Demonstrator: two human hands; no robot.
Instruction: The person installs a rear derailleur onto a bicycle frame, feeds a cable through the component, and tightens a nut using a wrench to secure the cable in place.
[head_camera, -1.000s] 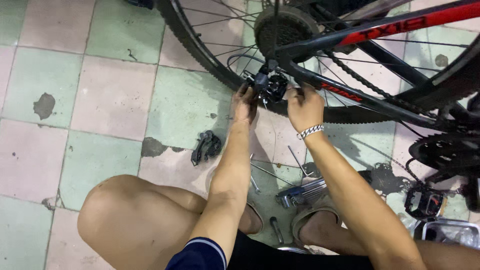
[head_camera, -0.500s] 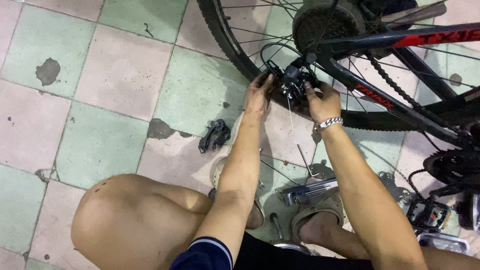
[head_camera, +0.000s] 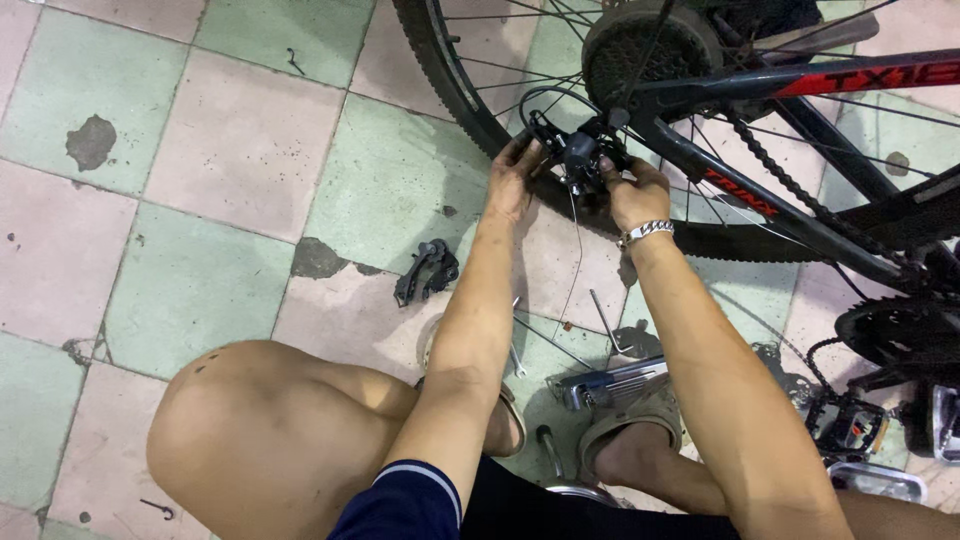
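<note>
Together left hand (head_camera: 513, 180) and right hand (head_camera: 633, 192) clasp the derailleur (head_camera: 578, 160) between them.

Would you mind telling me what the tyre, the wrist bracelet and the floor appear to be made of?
Tyre: matt black rubber, judging by its knobbly tread. Wrist bracelet on the right hand: probably polished metal, as its silver links glint. Floor: likely glazed ceramic or cement tiles, pink and green, worn, with dark chipped patches.

Rear derailleur (head_camera: 580, 160): black, compact metal body, held against the frame just below the cassette (head_camera: 640, 45). Thin cable (head_camera: 574, 250) hangs from its underside. Cable housing loops over its top. Tyre runs directly behind it.
</note>
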